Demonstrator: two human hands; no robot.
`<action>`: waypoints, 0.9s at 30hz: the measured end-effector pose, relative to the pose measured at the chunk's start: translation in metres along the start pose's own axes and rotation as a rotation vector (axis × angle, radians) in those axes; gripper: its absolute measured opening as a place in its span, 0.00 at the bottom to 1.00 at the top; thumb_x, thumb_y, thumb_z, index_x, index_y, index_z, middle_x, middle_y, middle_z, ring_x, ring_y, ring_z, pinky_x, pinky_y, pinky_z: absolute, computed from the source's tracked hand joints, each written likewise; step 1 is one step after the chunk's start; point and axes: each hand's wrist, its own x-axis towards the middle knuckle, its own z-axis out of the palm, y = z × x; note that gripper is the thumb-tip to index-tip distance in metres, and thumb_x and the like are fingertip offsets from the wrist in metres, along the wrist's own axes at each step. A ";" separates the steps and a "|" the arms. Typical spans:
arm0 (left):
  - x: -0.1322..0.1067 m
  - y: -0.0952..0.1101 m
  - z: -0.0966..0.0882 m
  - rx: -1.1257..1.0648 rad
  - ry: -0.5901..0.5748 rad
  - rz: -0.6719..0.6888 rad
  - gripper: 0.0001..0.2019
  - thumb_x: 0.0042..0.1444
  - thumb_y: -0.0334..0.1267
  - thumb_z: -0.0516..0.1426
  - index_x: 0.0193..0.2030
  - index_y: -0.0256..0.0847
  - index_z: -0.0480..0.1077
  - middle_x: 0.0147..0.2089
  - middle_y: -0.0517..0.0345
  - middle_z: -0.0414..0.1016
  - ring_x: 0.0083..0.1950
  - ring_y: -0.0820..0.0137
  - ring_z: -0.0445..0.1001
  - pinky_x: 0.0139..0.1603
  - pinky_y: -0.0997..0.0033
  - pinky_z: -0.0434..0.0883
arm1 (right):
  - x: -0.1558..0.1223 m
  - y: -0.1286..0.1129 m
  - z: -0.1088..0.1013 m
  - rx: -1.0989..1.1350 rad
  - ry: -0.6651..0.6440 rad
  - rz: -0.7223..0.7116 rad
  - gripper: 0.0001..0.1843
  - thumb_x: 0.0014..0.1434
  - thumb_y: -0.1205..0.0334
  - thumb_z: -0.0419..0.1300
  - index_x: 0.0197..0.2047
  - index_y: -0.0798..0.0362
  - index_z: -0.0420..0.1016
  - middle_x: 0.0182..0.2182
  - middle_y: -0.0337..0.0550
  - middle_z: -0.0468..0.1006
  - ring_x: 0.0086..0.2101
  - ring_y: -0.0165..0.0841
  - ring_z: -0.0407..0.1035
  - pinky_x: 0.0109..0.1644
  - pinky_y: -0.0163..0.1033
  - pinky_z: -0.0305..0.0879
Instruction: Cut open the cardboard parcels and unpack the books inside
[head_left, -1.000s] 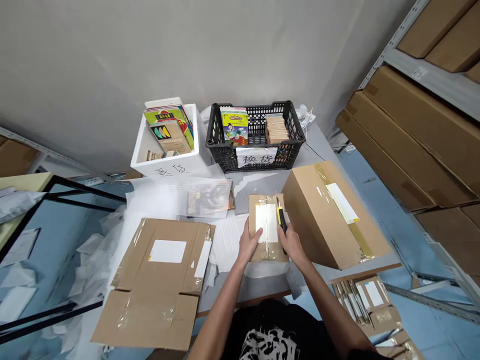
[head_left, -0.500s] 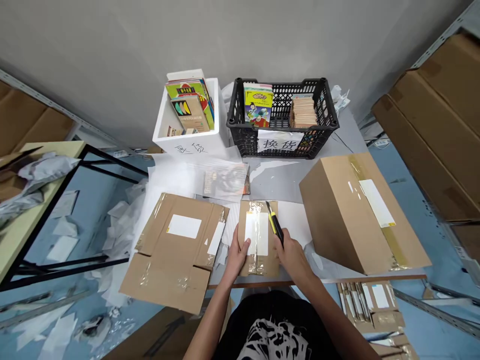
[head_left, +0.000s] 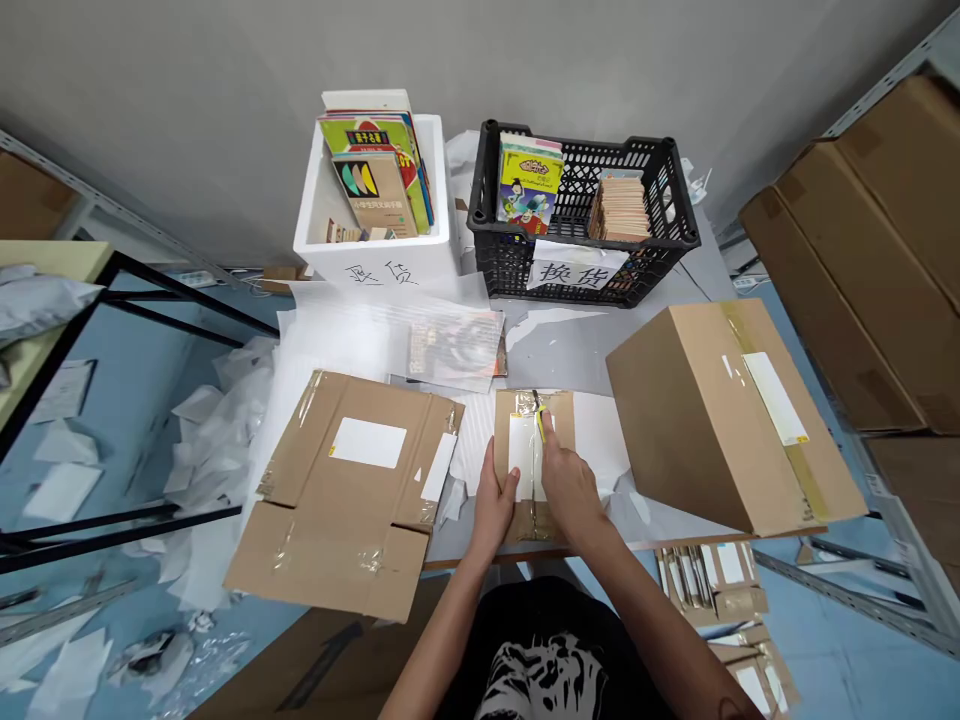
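Cardboard mailer (head_left: pixel 556 414), small, bound with clear tape, white label on top, lying flat on white packing sheet (head_left: pixel 596 450) near the close edge of grey table (head_left: pixel 570 350). Left hand (head_left: pixel 493 508): open, palm down, fingers (head_left: pixel 504 482) pressing on the mailer's lower half, nothing gripped. Right hand (head_left: pixel 570 488): narrow grip closed around yellow box cutter (head_left: pixel 540 425), blade tip at the taped top of the mailer. Just right of it: large taped carton (head_left: pixel 705 420). Left of it: flattened cardboard box (head_left: pixel 352 490), with plastic-wrapped book (head_left: pixel 455 350) beyond. Far side: white foam box (head_left: pixel 375 262) of books (head_left: pixel 373 180), beside black plastic crate (head_left: pixel 510 270) holding more books and stacked tan cards (head_left: pixel 619 210), paper sign (head_left: pixel 577 270) on its front
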 end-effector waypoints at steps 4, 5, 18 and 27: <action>0.001 -0.001 0.000 -0.003 -0.007 0.004 0.32 0.61 0.48 0.50 0.69 0.43 0.46 0.71 0.49 0.50 0.71 0.64 0.49 0.69 0.58 0.50 | -0.003 -0.012 -0.001 -0.053 -0.004 0.033 0.37 0.62 0.72 0.49 0.71 0.57 0.36 0.29 0.47 0.78 0.31 0.34 0.76 0.36 0.34 0.69; 0.001 -0.001 -0.001 -0.007 -0.008 0.006 0.31 0.61 0.48 0.49 0.69 0.43 0.46 0.71 0.49 0.50 0.71 0.64 0.49 0.69 0.58 0.50 | -0.004 -0.014 -0.001 -0.060 0.002 0.037 0.37 0.62 0.72 0.49 0.71 0.57 0.36 0.29 0.46 0.78 0.31 0.34 0.76 0.36 0.34 0.69; 0.001 0.000 -0.002 -0.024 -0.045 -0.015 0.32 0.62 0.51 0.48 0.70 0.44 0.44 0.72 0.50 0.48 0.72 0.64 0.47 0.69 0.57 0.51 | -0.012 -0.025 0.009 -0.119 0.052 0.054 0.37 0.62 0.72 0.48 0.71 0.60 0.36 0.28 0.47 0.77 0.31 0.34 0.75 0.36 0.35 0.70; 0.002 0.002 -0.002 -0.078 -0.061 0.024 0.32 0.63 0.50 0.48 0.70 0.41 0.44 0.71 0.48 0.49 0.71 0.64 0.49 0.70 0.57 0.50 | -0.024 -0.028 0.015 -0.149 0.040 0.075 0.34 0.63 0.74 0.44 0.71 0.59 0.40 0.27 0.47 0.78 0.29 0.34 0.75 0.36 0.36 0.70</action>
